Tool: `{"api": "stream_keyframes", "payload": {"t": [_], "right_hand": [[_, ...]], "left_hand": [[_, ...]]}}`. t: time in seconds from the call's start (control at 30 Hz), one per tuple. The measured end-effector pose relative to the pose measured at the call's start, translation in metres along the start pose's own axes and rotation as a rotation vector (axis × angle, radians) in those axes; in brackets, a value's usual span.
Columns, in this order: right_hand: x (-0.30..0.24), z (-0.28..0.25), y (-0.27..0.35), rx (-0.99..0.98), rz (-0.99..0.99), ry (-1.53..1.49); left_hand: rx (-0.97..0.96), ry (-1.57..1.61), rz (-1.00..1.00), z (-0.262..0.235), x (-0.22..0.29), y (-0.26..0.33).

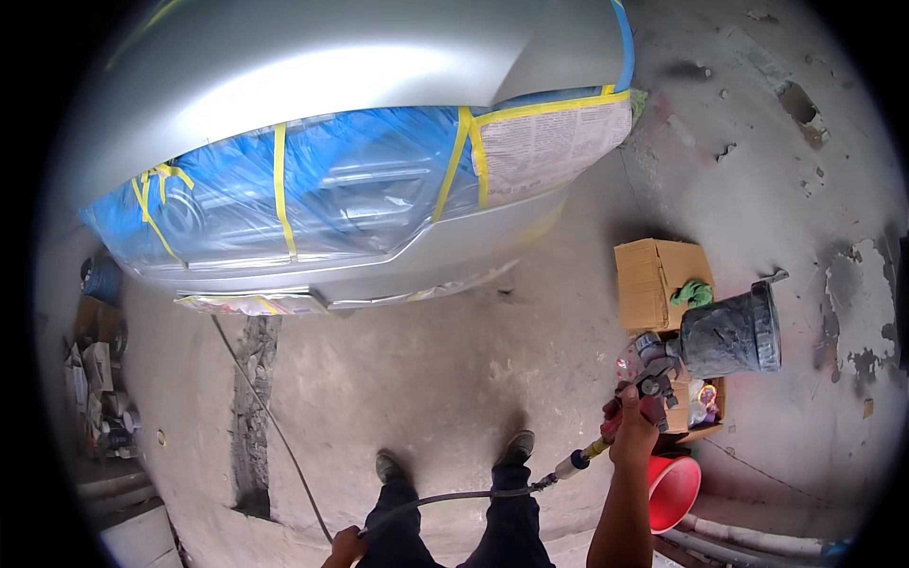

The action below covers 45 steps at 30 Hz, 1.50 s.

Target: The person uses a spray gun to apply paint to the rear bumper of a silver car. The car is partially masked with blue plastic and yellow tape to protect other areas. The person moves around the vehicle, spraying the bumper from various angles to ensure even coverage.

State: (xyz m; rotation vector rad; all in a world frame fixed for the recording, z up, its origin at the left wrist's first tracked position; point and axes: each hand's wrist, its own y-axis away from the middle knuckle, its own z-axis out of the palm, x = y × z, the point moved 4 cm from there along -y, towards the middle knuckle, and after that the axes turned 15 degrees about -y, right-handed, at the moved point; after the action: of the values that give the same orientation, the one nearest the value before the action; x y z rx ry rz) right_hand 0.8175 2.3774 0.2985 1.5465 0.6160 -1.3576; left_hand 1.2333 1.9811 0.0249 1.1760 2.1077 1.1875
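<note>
Red showed on the grip of the spray gun (653,383), and the right hand (632,431) was wrapped around it. The gun was up in the air over the right side of the floor (398,379), well apart from the silver car (360,85). A big dark cup (724,333) (all smeared with grey) was joined to the gun. A thin dark hose (436,497) ran from the gun to the left hand (347,546), which was closed around it near the person's left leg (393,525). From there the hose went up across the floor toward the car. Blue plastic (369,156) with strips of yellow tape (282,189) covered part of the car, and printed paper (549,142) was stuck next to it. Toward the right edge of the floor were a cardboard box (644,284), a crumpled green thing (693,293) on it, and a red bucket (673,492) by the right arm (625,511).
</note>
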Motion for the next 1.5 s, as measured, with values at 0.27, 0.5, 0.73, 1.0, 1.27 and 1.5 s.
{"api": "stream_keyframes", "payload": {"t": [0.27,0.5,0.73,1.0,1.27,1.5], "right_hand": [[0.013,-0.018,-0.072,-0.168,0.072,0.105],[0.044,-0.008,-0.048,-1.038,0.019,0.453],[0.013,-0.017,-0.077,-0.575,0.381,0.126],[-0.077,-0.076,-0.12,-0.244,0.042,-0.007],[-0.1,-0.024,-0.079,-0.54,0.165,0.027],[-0.115,0.014,-0.122,-0.826,0.422,-0.029]], "left_hand": [[0.084,0.3,-0.302,0.034,0.121,0.058],[-0.043,1.083,-0.602,0.178,0.136,0.141],[0.224,0.697,-0.307,0.219,0.156,0.172],[0.331,0.708,-0.378,0.211,0.188,0.137],[0.147,0.714,-0.783,0.173,0.197,0.153],[0.207,0.459,-0.604,0.149,0.262,0.15]]}}
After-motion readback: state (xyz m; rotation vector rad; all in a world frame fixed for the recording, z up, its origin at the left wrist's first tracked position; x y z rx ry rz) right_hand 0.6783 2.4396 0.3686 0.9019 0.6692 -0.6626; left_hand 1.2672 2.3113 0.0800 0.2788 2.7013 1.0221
